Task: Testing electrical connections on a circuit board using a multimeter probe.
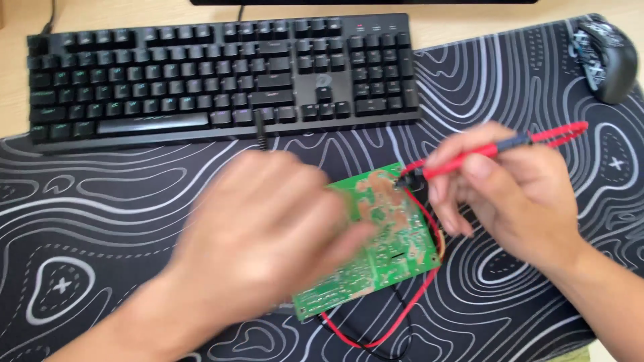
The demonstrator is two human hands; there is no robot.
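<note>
Green and solder-flecked, the circuit board (376, 234) lies on the black desk mat (100, 221) with white contour lines, directly under both hands. The right hand (510, 194) pinches a red probe (496, 151) between thumb and fingers, its tip touching the board's upper edge just left of the grip. The left hand (268, 221) is blurred over the board's left half; whether it grips anything cannot be told. Beyond the hands sit a black keyboard (221, 74) and a mouse (607, 57).

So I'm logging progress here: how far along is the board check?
Set up: the green circuit board lies solder side up on the desk mat. In hand: the right hand holds the red probe at its top edge; the left hand is blurred. No reading shows.
</note>
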